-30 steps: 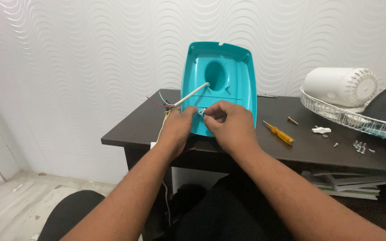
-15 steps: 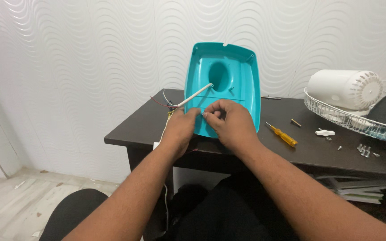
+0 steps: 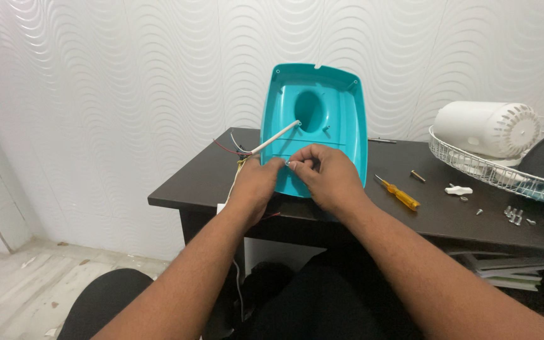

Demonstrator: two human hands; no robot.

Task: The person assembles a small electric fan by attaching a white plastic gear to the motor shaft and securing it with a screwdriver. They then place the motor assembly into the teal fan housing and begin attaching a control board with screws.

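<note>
A teal plastic housing (image 3: 341, 110) stands upright on the dark table (image 3: 203, 182), leaning back toward the wall. A white cable (image 3: 275, 137) runs from its middle opening down to the left, with loose red and black wires (image 3: 228, 148) beside it. My left hand (image 3: 256, 182) grips the housing's lower left edge by the cable. My right hand (image 3: 322, 173) pinches a small metal part (image 3: 289, 164) against the lower front of the housing. The two hands nearly touch.
A yellow-handled screwdriver (image 3: 401, 194) lies right of the housing. Small screws (image 3: 512, 214) and a white plastic piece (image 3: 458, 189) are scattered further right. A white fan motor (image 3: 486, 129) rests in a wire fan guard (image 3: 473, 165) at the table's right end.
The view has shifted slightly to the left. My hands stay at the lower edge of the housing, with the fingers working the small part.
</note>
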